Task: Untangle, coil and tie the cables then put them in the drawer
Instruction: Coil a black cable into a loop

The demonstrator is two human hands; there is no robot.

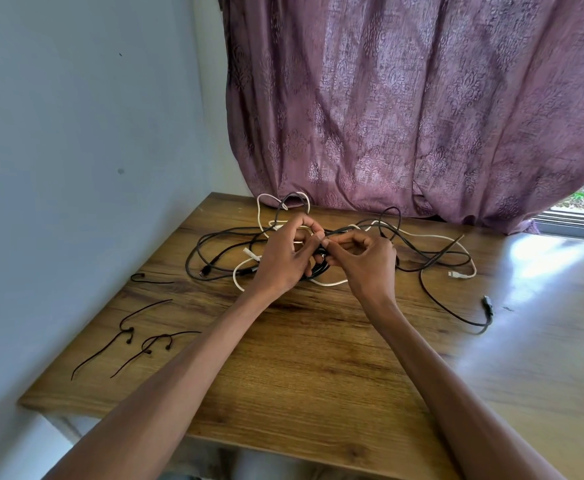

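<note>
Head view: both hands working mid-tangle. Left hand (285,258) fingers (306,225) pinching a strand of the cable tangle (432,252); right hand (363,259) fingers clenched on a neighbouring black strand. Tangle lying on the wooden bench (301,358), near the curtain (404,98). Best practice: tracing one plug end (488,304), feeding it back through loops, not yanking. Thin round rubbery cords, black and white, limp. Black ties (138,336) lying apart at left. Drawer not showing.
</note>
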